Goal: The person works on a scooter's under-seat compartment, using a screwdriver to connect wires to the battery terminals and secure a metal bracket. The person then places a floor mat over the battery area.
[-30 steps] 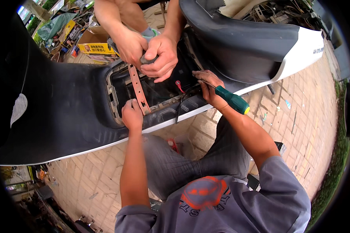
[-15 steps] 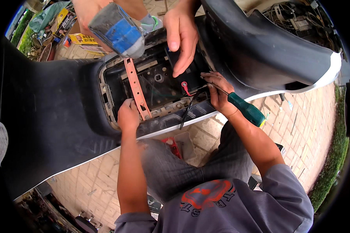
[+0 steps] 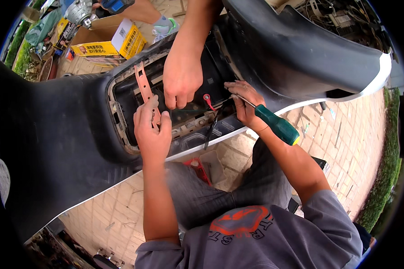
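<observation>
My left hand is at the pinkish-orange perforated metal strip, its fingers curled over the lower part and its thumb on the other side. Held across my right hand is a screwdriver with a green handle and yellow end; its shaft lies between my fingers. That hand is at the right edge of the open compartment, beside a black battery with a red terminal lead. Another person's hand reaches down into the compartment between my hands; its fingertips are partly hidden.
A black vehicle seat or body panel spreads leftward, and a raised black cover stands at right. A yellow and white cardboard box sits beyond. At top left is a power tool. Black cable hangs over the near edge.
My left hand has moved up along the strip. The other person's hand has reached down into the compartment, while the power tool has drawn back to the top left. My right hand keeps the screwdriver.
</observation>
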A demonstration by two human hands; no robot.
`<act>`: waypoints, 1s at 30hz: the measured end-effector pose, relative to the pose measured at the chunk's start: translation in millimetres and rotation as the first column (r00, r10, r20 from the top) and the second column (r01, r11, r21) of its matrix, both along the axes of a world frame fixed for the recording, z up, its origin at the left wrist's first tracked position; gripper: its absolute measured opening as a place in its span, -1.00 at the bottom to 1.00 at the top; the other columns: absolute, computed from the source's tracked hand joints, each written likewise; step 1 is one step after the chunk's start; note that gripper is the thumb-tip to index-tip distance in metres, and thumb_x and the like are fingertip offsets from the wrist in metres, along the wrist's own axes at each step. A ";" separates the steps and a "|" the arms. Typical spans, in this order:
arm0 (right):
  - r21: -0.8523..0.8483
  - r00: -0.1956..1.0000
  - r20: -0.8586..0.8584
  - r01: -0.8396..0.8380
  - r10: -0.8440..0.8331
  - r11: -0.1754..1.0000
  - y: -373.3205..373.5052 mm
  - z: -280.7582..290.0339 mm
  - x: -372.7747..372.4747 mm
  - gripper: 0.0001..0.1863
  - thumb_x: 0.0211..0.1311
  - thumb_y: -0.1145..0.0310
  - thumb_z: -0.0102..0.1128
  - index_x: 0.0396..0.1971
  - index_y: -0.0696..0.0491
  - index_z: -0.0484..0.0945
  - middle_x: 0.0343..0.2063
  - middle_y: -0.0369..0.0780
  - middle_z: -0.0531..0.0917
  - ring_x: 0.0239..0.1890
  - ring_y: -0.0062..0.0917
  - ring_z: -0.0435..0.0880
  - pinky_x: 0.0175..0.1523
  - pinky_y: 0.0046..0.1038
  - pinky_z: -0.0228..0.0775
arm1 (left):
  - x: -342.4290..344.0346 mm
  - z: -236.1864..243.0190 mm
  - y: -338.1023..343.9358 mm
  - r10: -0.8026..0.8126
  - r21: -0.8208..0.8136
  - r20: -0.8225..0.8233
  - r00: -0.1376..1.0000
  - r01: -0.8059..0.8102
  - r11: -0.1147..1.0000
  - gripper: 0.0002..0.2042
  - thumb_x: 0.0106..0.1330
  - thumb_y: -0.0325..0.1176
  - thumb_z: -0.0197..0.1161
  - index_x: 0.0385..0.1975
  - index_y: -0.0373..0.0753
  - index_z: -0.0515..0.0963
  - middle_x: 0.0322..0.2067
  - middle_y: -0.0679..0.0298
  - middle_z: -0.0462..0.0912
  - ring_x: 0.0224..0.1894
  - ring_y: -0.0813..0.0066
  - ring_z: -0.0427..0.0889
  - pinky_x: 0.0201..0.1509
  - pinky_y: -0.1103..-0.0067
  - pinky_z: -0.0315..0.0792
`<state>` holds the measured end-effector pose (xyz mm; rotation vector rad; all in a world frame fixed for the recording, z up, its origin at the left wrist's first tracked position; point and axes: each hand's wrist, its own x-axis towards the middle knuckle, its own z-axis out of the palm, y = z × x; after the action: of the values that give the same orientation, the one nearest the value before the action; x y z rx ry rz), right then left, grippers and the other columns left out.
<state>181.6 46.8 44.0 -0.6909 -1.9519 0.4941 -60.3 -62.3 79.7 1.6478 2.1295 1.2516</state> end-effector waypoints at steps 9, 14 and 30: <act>-0.011 0.999 -0.007 -0.035 0.035 0.999 -0.1 -2.3 -1.4 -0.71 0.04 0.74 0.23 -0.21 0.16 0.53 -0.21 -0.07 0.71 -0.14 -0.16 0.71 0.15 -0.18 0.48 | -80.1 -74.9 20.0 0.340 -0.430 0.670 0.660 -0.028 0.902 -0.72 0.46 -0.39 0.02 -0.03 -0.46 0.54 -0.26 0.18 0.66 -0.33 0.50 0.60 -0.17 0.55 0.51; -0.009 0.999 0.033 -0.018 0.018 1.000 -1.4 -2.1 -2.4 -0.69 0.02 0.75 0.23 -0.21 0.16 0.53 -0.21 -0.08 0.71 -0.14 -0.17 0.71 0.14 -0.18 0.49 | -110.8 -70.9 37.7 0.527 -0.361 0.201 0.825 -0.438 0.823 -0.78 0.38 -0.36 0.09 -0.30 -0.39 0.60 -0.48 0.27 0.63 -0.47 0.56 0.57 -0.41 0.54 0.46; 0.010 0.998 0.049 -0.027 0.027 1.000 1.4 -2.7 -1.5 -0.72 0.07 0.73 0.21 -0.19 0.16 0.53 -0.18 -0.05 0.70 -0.12 -0.11 0.69 0.12 -0.20 0.51 | -6.9 -146.5 155.1 -0.094 -0.575 0.302 0.949 0.260 0.776 -0.55 0.26 -0.62 0.02 0.17 -0.30 0.50 0.08 -0.13 0.58 0.14 0.00 0.56 0.18 0.42 0.41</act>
<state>180.1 48.2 41.3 -0.6759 -2.0107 0.4868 -67.2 92.8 -66.8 1.2749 1.8763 0.5738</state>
